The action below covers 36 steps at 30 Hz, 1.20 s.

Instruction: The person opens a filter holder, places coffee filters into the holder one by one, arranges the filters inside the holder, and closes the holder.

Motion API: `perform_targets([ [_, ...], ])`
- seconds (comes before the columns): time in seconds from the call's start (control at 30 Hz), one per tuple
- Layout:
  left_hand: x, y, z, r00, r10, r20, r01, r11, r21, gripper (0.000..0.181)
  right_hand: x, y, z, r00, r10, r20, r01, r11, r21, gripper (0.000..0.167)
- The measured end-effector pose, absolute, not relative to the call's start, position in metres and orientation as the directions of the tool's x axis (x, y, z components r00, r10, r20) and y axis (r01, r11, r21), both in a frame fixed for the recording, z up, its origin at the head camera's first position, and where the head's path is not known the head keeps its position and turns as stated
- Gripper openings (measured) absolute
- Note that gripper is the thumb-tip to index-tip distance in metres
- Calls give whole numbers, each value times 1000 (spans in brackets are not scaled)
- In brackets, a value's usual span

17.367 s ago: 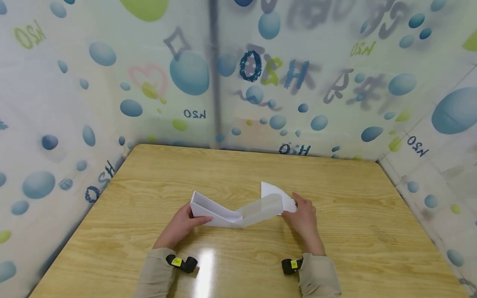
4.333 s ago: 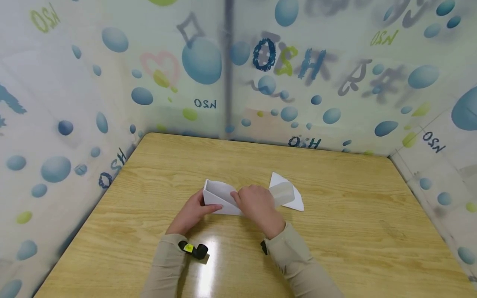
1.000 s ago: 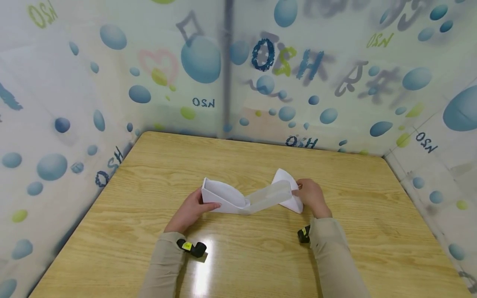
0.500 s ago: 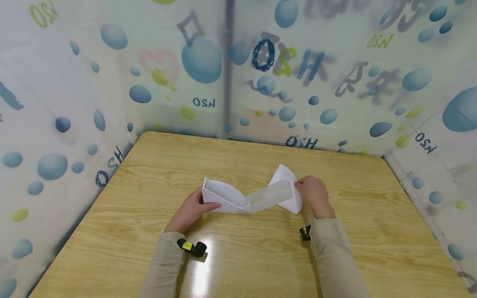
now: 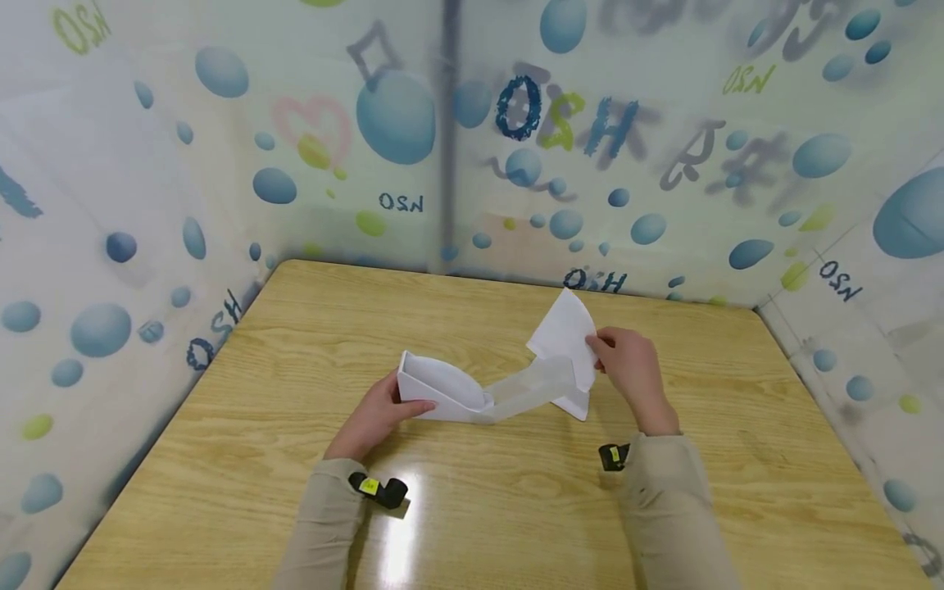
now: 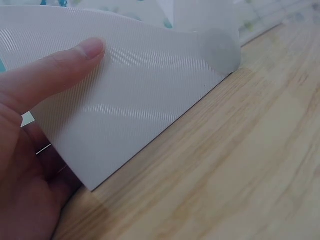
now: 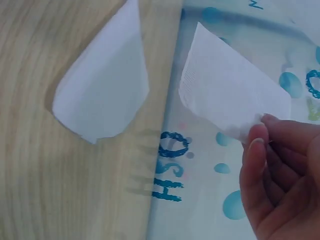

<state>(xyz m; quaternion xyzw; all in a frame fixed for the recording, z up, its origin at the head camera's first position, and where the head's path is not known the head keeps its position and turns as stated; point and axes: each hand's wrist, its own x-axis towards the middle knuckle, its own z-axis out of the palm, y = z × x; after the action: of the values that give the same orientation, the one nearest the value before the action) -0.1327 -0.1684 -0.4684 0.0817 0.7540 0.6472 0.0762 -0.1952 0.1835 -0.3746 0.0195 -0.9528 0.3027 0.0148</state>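
In the head view, my left hand [image 5: 372, 418] grips the end of a white wedge-shaped filter holder [image 5: 438, 407], thumb on its near side. The left wrist view shows the holder's ribbed wall [image 6: 135, 85] under the thumb [image 6: 50, 80]. Its translucent lid [image 5: 527, 392] lies swung out to the right. My right hand [image 5: 633, 369] pinches the edge of a white fan-shaped coffee filter [image 5: 566, 328], raised off the table. Below it, partly behind the lid, lies more white filter paper [image 5: 578, 405]. The right wrist view shows the held filter's crimped edge [image 7: 187, 82] and the lying filter paper [image 7: 107, 85] apart from it.
Both hands work over a wooden table [image 5: 472, 508]. Printed wall sheets [image 5: 310, 205] with blue bubbles enclose its back and sides. Each wrist wears a black camera, such as the left one [image 5: 379, 489].
Earlier, the right hand was at the holder, then moved right to the filter paper. Over the last second it has lifted one filter up and away. The left hand keeps its grip.
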Motion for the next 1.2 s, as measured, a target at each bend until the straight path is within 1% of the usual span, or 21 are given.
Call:
perform_targets([
  [0.17, -133, -170, -470, -974, 225, -11, 23, 147, 989, 51, -191, 179, -362, -997, -17, 80, -62, 788, -612, 28],
  [0.27, -132, -170, -468, -974, 226, -27, 6, 142, 990, 50, -188, 177, -356, -992, 0, 123, -78, 773, -630, 29],
  [0.5, -122, -166, -446, -970, 239, -49, -13, 147, 989, 45, -178, 167, -340, -962, 45, 269, -153, 727, -669, 38],
  [0.6, -120, -165, -440, -970, 235, -54, -16, 160, 987, 43, -172, 159, -331, -933, 46, 357, -219, 715, -664, 38],
  [0.7, -119, -164, -437, -972, 231, -53, -15, 165, 986, 42, -165, 151, -323, -892, 32, 452, -303, 699, -648, 34],
  [0.83, -119, -164, -438, -971, 235, -48, -8, 168, 986, 41, -156, 140, -316, -824, -27, 566, -433, 674, -599, 27],
  [0.9, -120, -164, -439, -970, 239, -45, -6, 163, 987, 41, -152, 134, -314, -797, -58, 601, -483, 658, -577, 24],
  [1.0, -121, -165, -439, -970, 239, -40, -1, 162, 987, 42, -148, 123, -315, -798, -81, 597, -511, 615, -600, 23],
  [1.2, -122, -166, -440, -968, 248, -25, 14, 154, 988, 43, -143, 101, -326, -839, -83, 537, -496, 521, -695, 24],
])
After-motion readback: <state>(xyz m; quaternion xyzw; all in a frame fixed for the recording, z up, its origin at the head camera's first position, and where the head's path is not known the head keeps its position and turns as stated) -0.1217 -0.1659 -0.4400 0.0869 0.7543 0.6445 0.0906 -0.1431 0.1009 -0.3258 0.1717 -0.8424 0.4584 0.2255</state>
